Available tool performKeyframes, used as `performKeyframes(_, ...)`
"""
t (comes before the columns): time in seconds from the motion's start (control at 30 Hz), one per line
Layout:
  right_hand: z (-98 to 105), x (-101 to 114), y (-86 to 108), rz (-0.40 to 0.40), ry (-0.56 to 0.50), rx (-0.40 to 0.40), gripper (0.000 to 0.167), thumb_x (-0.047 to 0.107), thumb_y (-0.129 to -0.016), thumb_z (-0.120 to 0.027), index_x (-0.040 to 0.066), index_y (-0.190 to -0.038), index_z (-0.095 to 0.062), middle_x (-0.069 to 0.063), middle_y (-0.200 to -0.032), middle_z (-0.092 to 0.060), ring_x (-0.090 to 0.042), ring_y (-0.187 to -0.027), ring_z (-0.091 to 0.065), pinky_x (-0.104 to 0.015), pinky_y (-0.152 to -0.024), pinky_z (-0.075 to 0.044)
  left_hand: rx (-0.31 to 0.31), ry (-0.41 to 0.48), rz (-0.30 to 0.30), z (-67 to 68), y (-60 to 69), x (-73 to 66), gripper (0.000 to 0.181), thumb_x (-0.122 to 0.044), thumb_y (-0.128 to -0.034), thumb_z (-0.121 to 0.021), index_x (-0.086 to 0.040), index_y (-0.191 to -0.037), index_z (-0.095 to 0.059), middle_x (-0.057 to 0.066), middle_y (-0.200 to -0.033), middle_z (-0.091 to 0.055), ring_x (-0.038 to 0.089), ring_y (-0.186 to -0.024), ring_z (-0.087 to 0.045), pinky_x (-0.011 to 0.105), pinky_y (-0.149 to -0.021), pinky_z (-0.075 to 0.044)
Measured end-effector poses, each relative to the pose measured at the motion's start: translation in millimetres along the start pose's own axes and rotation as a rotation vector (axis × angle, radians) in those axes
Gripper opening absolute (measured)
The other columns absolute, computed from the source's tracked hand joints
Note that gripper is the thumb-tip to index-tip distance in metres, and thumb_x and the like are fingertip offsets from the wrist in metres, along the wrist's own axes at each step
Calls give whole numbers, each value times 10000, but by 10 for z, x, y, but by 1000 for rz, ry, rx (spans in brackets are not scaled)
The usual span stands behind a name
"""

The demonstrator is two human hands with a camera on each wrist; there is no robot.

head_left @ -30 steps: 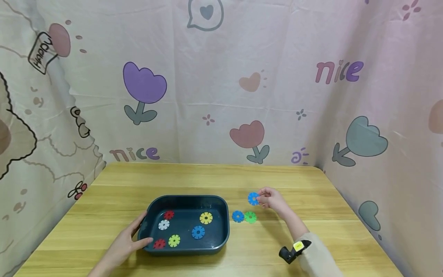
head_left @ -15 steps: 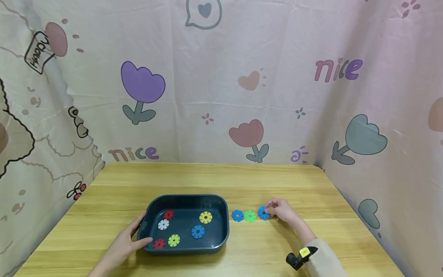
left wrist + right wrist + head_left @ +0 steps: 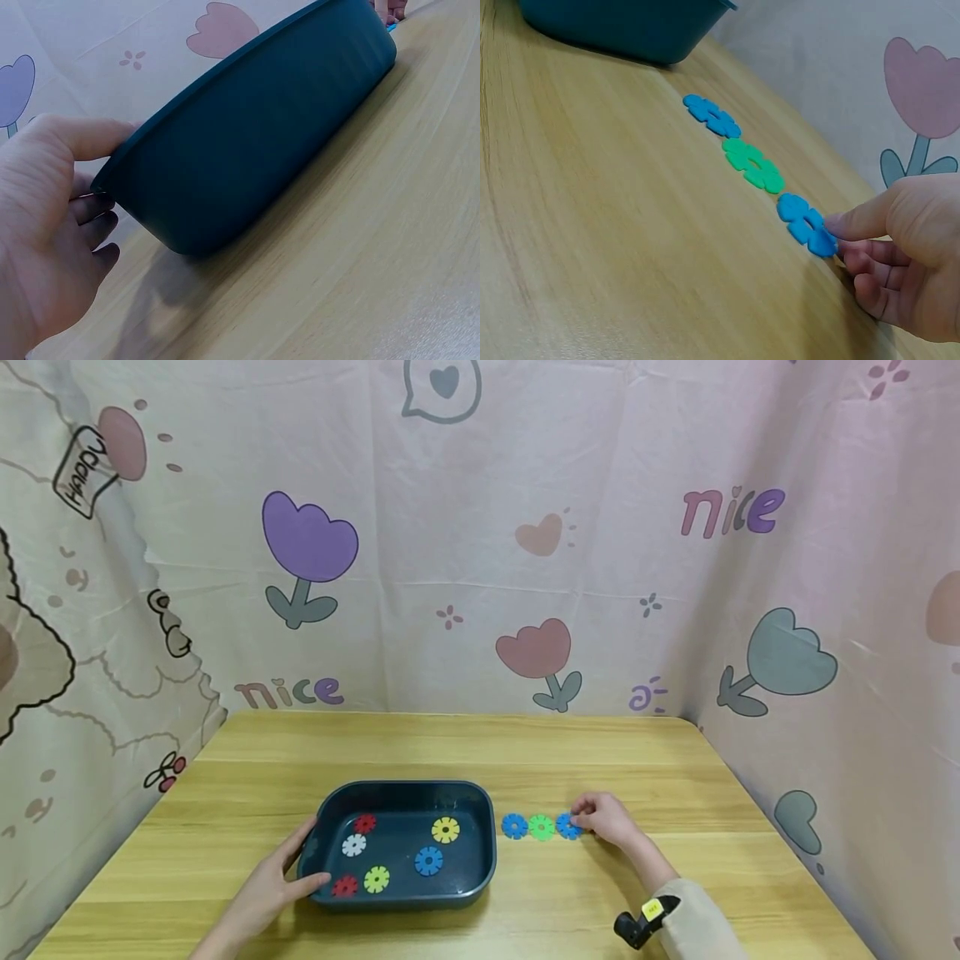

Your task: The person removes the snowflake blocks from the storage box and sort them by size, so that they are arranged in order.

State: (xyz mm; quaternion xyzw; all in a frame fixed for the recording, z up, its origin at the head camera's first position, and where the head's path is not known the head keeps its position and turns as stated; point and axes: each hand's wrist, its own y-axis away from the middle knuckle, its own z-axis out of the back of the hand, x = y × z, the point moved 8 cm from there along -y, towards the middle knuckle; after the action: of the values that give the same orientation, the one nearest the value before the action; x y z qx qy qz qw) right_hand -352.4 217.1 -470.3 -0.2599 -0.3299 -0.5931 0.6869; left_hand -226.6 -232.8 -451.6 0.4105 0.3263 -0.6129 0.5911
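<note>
My left hand (image 3: 266,885) grips the left end of a dark teal plastic tub (image 3: 405,903); in the left wrist view, the thumb lies over the rim (image 3: 202,79) with the other fingers behind it. To the right of the tub, my right hand (image 3: 609,818) pinches the edge of a blue notched plastic disc (image 3: 795,207), thumb on top. That disc lies on or just at the tabletop, at the right end of a row. Beside it sit a green disc (image 3: 739,159) and another blue disc (image 3: 699,109), nearest the tub.
Inside the tub are several more notched discs, among them a yellow one (image 3: 437,831), a blue one (image 3: 422,861) and a white one (image 3: 347,845). The wooden table (image 3: 465,747) ends at a patterned cloth backdrop (image 3: 435,527). A black wrist camera (image 3: 637,928) sits on the right sleeve.
My right hand has brought the blue disc down and to the right, then slightly left, to the green disc's right side. The left hand and tub have stayed in place.
</note>
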Motion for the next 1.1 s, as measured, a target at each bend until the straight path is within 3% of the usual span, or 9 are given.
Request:
performKeyframes(0.43, 24, 115, -7, 30, -128, 56, 184, 5, -852, -611, -79, -1015, -600, -62, -788, -566, -173, -663, -517, -274, -549, -464, -2, -53, -6, 6, -12, 12, 840, -192, -850, -670, 22, -1466, -141, 341, -1463, -111, 546, -1299, -121, 651, -998, -185)
performKeyframes(0.73, 41, 539, -35, 57, -244, 38, 245, 11, -867, -600, -119, -1071, -562, -76, -838, -578, -241, -744, -557, -418, -676, -514, -1, -19, -16, 1, -8, 9, 838, -181, -844, -674, 23, -1465, -148, 336, -1468, -105, 539, -1305, -119, 640, -1009, -179)
performKeyframes(0.9, -38, 822, -37, 110, -288, 87, 251, 37, -872, -613, -98, -1078, -565, -84, -876, -585, -210, -811, -572, -458, -746, -513, -8, -18, -36, 4, -1, 7, 827, -173, -843, -674, 26, -1461, -162, 343, -1462, -118, 543, -1301, -128, 642, -1004, -190)
performKeyframes(1.1, -171, 1170, -40, 177, -308, 139, 234, 63, -875, -622, -62, -1069, -587, -98, -897, -599, -261, -846, -584, -457, -760, -514, -10, -17, -31, 3, 13, 12, 830, -186, -844, -674, 15, -1465, -163, 336, -1467, -119, 541, -1303, -131, 644, -1004, -190)
